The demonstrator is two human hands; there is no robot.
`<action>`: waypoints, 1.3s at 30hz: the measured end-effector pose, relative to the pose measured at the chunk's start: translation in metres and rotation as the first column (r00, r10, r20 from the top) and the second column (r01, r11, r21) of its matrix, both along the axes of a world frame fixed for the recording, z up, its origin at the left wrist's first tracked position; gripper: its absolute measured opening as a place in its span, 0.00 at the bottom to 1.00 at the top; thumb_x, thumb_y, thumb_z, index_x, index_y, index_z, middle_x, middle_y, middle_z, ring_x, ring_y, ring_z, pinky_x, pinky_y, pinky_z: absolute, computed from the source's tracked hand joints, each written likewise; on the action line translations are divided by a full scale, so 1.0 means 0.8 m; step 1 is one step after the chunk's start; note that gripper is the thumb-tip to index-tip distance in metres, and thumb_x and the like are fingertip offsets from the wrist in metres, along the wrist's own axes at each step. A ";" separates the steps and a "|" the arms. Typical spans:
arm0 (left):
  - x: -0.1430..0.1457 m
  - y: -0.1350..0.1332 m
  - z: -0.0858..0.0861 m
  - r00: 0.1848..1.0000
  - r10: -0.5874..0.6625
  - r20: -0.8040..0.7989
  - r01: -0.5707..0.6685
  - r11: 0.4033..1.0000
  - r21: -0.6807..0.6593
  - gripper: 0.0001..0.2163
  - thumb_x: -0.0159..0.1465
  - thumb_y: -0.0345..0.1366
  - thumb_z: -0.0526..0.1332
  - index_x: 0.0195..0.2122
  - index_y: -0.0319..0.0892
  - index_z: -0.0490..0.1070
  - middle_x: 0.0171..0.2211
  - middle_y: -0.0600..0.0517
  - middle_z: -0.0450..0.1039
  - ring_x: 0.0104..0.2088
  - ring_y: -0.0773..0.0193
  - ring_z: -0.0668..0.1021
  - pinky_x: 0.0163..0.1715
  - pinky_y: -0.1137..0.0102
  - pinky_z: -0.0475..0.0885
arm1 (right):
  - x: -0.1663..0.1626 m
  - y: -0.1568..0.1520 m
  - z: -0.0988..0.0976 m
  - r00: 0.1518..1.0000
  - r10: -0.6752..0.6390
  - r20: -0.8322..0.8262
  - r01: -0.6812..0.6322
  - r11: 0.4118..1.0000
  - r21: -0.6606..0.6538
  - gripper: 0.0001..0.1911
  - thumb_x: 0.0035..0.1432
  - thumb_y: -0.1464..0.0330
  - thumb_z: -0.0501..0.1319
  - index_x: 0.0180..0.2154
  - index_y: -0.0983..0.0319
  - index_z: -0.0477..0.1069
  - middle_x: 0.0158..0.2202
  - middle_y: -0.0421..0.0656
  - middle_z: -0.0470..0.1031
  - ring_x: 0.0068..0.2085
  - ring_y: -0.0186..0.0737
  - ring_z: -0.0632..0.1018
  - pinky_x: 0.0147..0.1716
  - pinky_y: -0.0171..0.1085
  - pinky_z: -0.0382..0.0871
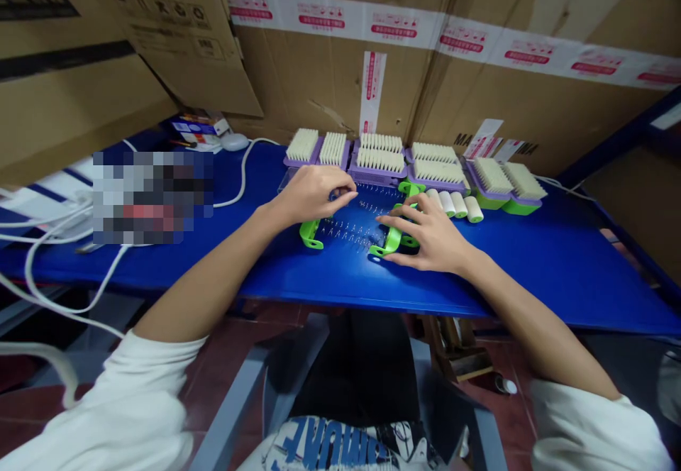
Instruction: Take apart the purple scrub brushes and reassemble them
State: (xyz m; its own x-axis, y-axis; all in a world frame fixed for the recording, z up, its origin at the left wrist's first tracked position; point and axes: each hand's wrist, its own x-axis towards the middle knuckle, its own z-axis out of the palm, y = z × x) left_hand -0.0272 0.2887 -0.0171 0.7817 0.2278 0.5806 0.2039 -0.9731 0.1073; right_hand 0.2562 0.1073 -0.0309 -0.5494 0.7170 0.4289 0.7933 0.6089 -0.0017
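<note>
White sleeves (117,400), right hand (439,238) at green bracket (393,240)

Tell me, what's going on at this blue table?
Someone is seated at the blue table, working with bare hands among small parts. The right hand has its fingers over a curved green piece. The left hand is pinched above the tabletop; whether it holds anything is too small to tell. Between the hands are rows of tiny shiny pieces. Purple-based bristle blocks stand along the back, and short white cylinders lie just beyond the right hand.
</note>
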 end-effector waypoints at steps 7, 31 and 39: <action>0.006 -0.008 -0.005 0.978 0.178 0.107 -0.173 0.983 -0.054 0.23 0.83 0.50 0.57 0.47 0.41 0.87 0.37 0.46 0.89 0.36 0.56 0.86 0.38 0.63 0.74 | 0.008 0.002 0.008 0.930 0.028 -0.367 -0.013 0.999 0.042 0.27 0.72 0.53 0.73 0.67 0.54 0.79 0.63 0.54 0.82 0.65 0.61 0.83 0.64 0.62 0.80; 0.006 -0.011 0.008 1.000 0.001 0.007 0.000 0.994 -0.106 0.15 0.81 0.41 0.58 0.46 0.42 0.83 0.48 0.42 0.88 0.52 0.47 0.85 0.57 0.50 0.79 | 0.082 0.062 -0.002 0.921 -0.190 -0.341 0.177 0.982 -0.069 0.37 0.71 0.47 0.70 0.73 0.55 0.76 0.74 0.56 0.79 0.73 0.68 0.80 0.75 0.70 0.73; -0.067 -0.007 0.058 0.810 -0.179 -0.558 -0.094 0.900 -0.425 0.35 0.62 0.54 0.79 0.68 0.47 0.78 0.64 0.43 0.83 0.63 0.46 0.84 0.64 0.59 0.79 | 0.055 0.021 0.014 0.906 -0.090 -0.414 0.137 0.987 0.084 0.13 0.76 0.55 0.67 0.50 0.55 0.85 0.44 0.47 0.87 0.43 0.50 0.87 0.47 0.52 0.83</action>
